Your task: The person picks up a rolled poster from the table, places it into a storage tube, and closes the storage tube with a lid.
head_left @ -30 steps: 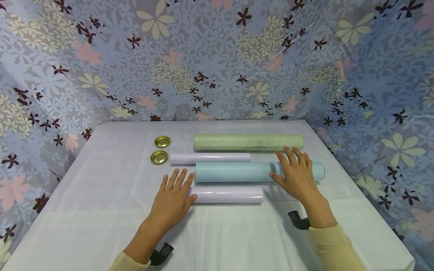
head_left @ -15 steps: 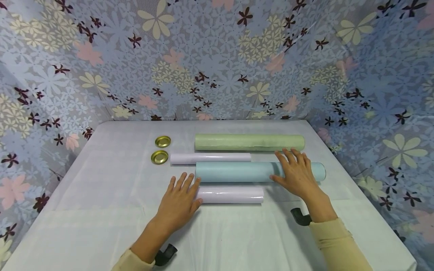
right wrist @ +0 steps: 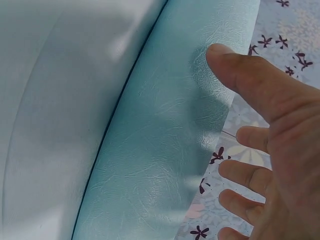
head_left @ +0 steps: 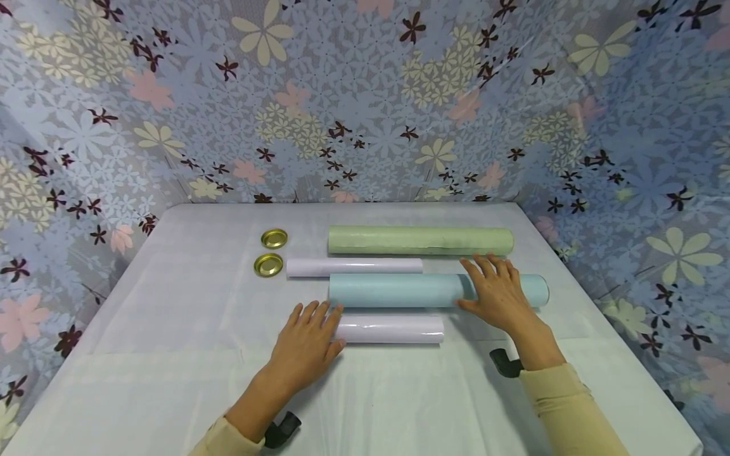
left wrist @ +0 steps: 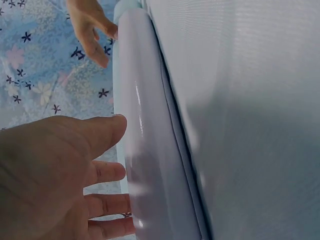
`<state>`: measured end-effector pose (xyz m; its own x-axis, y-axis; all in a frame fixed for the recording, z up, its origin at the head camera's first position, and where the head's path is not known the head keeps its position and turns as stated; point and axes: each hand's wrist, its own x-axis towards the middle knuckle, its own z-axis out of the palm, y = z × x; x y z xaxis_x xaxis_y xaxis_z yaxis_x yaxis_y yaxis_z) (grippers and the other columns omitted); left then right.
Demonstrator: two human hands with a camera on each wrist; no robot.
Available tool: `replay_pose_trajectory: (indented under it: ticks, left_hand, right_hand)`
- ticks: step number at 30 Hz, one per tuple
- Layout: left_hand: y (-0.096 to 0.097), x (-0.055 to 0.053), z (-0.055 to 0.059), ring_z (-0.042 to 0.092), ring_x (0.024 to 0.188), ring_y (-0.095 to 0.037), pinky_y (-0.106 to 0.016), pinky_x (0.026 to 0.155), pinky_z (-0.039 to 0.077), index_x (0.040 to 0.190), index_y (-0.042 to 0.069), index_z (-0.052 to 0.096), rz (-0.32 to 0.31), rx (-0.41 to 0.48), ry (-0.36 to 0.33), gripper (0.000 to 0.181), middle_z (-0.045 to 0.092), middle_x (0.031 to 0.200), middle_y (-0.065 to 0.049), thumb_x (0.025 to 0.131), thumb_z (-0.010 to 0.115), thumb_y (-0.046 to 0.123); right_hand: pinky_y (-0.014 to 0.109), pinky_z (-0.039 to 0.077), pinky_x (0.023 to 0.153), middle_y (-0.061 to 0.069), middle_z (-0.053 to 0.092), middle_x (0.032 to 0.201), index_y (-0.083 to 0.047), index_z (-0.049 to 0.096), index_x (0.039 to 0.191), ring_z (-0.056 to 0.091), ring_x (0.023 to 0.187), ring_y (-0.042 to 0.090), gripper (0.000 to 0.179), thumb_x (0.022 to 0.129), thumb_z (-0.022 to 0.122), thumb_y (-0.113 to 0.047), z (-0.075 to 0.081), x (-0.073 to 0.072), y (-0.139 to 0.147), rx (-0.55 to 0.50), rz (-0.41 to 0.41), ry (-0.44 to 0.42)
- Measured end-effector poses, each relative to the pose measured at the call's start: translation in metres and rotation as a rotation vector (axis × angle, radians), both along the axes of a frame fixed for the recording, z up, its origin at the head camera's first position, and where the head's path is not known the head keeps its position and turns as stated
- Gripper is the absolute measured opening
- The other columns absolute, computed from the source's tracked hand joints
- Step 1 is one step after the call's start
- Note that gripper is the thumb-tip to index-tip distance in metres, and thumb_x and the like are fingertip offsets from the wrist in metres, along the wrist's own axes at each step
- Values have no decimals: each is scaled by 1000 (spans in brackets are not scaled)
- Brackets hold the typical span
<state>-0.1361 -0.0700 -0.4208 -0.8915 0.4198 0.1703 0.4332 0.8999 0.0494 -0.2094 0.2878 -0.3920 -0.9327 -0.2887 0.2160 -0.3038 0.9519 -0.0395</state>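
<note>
My left hand point(head_left: 307, 345) hovers over the left end of a short glossy white roll point(head_left: 390, 330), fingers spread and hiding that end. In the left wrist view its thumb and fingers reach toward the white roll point(left wrist: 150, 115) with nothing gripped. Farther right, my right hand point(head_left: 499, 294) is held over the right part of a long light-blue roll point(head_left: 399, 291). Seen from the right wrist, the thumb overlaps the textured blue roll point(right wrist: 150, 130) and the other fingers are apart, gently bent, holding nothing.
Behind the blue roll lie a thin white roll point(head_left: 353, 267) and a long pale-green roll point(head_left: 419, 240). Two small gold metal lids point(head_left: 268, 265) sit left of them. White cloth point(head_left: 142, 316) covers the table; a floral curtain point(head_left: 353, 95) hangs behind and at both sides.
My left hand has shifted right over the white roll's end, then drawn slightly back toward me. The right hand has dipped slightly toward me over the blue roll. The rolls lie where they were.
</note>
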Motion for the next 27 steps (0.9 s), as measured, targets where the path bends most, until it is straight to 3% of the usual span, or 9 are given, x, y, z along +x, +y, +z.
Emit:
replay_pose_trajectory:
  ticks: [7, 13, 18, 27]
  left_hand:
    - [1, -3, -3, 49, 125, -31, -51, 109, 34, 136, 10, 48, -18, -12, 46, 56, 54, 134, -13, 92, 56, 43]
    - [2, -5, -5, 53, 119, -31, -50, 105, 38, 132, 10, 52, -35, -12, 81, 55, 59, 126, -13, 88, 61, 43]
    - [2, -6, -7, 53, 118, -30, -50, 105, 38, 132, 10, 52, -43, -22, 71, 57, 59, 125, -13, 87, 63, 43]
    - [4, -10, -7, 54, 118, -29, -49, 105, 38, 134, 10, 50, -36, -43, 30, 61, 59, 125, -12, 86, 64, 45]
  right_hand:
    - [66, 24, 104, 23, 42, 142, -7, 43, 139, 31, 132, 48, 81, 73, 78, -40, -2, -3, 0, 15, 26, 21]
    - [65, 21, 106, 23, 42, 142, -8, 41, 140, 30, 133, 47, 81, 75, 76, -40, -5, -5, 2, 29, 35, -45]
    - [64, 19, 108, 22, 40, 144, -8, 39, 142, 28, 134, 46, 83, 76, 76, -41, -8, -8, 4, 34, 30, -102]
    - [63, 19, 107, 21, 40, 144, -9, 38, 143, 30, 134, 45, 85, 74, 77, -41, -9, -10, 7, 45, 50, -129]
